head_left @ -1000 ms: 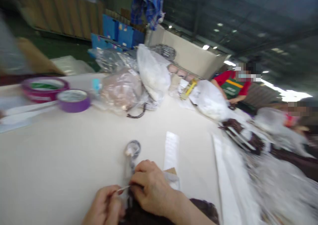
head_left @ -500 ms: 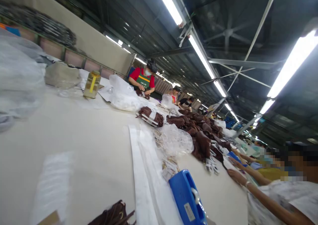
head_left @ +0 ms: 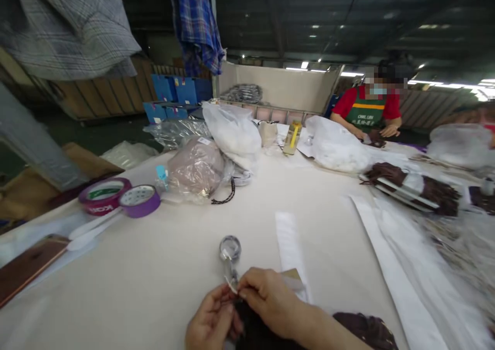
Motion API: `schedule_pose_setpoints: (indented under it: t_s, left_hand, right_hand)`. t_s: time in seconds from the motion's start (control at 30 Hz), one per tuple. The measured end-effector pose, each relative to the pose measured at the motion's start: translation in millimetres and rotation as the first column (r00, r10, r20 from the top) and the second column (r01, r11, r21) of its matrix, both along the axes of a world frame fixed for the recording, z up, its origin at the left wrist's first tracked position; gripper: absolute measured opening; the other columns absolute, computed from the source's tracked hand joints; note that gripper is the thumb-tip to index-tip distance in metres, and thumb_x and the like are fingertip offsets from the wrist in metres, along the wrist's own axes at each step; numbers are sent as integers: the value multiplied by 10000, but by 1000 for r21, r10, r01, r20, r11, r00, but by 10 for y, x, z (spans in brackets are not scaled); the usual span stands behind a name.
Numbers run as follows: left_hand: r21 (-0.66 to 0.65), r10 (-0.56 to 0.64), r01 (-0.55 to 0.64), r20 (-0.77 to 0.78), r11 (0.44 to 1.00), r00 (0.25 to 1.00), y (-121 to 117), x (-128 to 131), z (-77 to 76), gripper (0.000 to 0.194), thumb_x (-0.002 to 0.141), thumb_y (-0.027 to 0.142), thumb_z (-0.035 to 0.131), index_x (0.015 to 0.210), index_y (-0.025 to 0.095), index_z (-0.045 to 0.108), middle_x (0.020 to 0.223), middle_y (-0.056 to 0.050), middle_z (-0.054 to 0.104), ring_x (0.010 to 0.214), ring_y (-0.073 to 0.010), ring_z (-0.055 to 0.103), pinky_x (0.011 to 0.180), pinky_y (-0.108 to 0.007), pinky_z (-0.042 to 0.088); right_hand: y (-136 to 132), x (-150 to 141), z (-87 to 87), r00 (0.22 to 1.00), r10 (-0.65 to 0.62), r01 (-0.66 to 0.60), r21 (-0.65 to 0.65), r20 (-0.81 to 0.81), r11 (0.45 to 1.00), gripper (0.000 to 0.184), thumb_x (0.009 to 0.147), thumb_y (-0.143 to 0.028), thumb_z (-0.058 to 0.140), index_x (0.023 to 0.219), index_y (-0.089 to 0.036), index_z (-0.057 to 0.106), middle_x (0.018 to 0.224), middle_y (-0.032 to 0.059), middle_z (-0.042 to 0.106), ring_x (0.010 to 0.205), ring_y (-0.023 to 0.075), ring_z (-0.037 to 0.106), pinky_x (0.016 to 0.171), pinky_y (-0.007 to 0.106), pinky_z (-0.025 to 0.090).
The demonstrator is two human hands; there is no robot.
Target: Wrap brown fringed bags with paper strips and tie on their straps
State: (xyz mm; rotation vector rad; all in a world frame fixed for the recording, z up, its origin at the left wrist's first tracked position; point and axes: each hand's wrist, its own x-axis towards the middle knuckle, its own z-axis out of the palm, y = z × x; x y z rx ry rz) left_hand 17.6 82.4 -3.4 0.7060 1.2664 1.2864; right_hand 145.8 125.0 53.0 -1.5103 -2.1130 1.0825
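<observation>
At the bottom centre, my left hand and my right hand meet with fingers pinched together. Between their fingertips is a thin white cord. Beneath my hands lies a dark brown soft piece, mostly hidden by my right wrist. Just beyond my fingertips is a round, clear greyish ring, perhaps a small tape roll, in line with the cord. Another dark brown bundle rests to the right of my right forearm. A white paper strip and a small tan card lie past my right hand.
Purple tape and magenta tape lie left, near a phone. A plastic-bagged pinkish-brown item, white bags and a yellowish bottle stand farther back. A co-worker in a green apron handles brown material across the table.
The view has swung left and down and levelled out. My hands, out of view before, now show at the bottom centre, and the tape rolls and phone have appeared.
</observation>
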Motion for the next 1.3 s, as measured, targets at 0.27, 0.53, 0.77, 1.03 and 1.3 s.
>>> schedule_pose_setpoints:
  t_s: [0.27, 0.53, 0.77, 1.03, 1.3]
  left_hand:
    - [-14, -48, 47, -163, 999, 985, 19, -12, 100, 357, 664, 474, 656, 838, 162, 646, 458, 41, 530, 450, -109, 485, 483, -194, 395]
    - [36, -18, 35, -382, 999, 924, 6, -42, 120, 222, 724, 407, 578, 774, 203, 649, 526, 43, 548, 510, -118, 517, 555, -200, 409]
    - [-43, -41, 35, -153, 998, 987, 36, -42, 153, 253, 650, 408, 645, 675, 159, 616, 454, 39, 508, 452, -86, 437, 484, -178, 340]
    - [-192, -28, 112, 393, 975, 919, 94, -220, 194, 252, 524, 285, 717, 592, 139, 525, 626, -9, 626, 335, -24, 350, 379, -171, 205]
    - [-181, -76, 120, 232, 976, 970, 55, -252, 191, 317, 530, 316, 739, 642, 140, 501, 492, 69, 464, 327, 9, 295, 404, -148, 125]
  right_hand:
    - [10, -6, -17, 1000, 19, -19, -17, -18, 1000, 268, 771, -125, 470, 842, -200, 718, 738, 15, 703, 633, 123, 600, 558, 192, 387]
    - [27, 0, -23, 999, 1, -1, -23, 38, 1000, 282, 747, -116, 466, 846, -181, 722, 741, 37, 707, 658, 131, 610, 571, 196, 382]
    - [8, -33, 24, 997, -11, 11, 10, 73, 1000, 212, 751, -110, 492, 818, -166, 686, 752, 34, 681, 668, 125, 583, 583, 200, 375]
    - [268, 296, -89, 1000, -5, 5, 49, -3, 999, 446, 633, 2, 461, 1017, -165, 616, 1025, 59, 633, 975, 173, 543, 868, 289, 409]
    - [334, 368, -87, 880, 276, -267, -80, 386, 960, 429, 612, -77, 552, 1013, -204, 637, 1059, 68, 626, 985, 221, 559, 813, 298, 419]
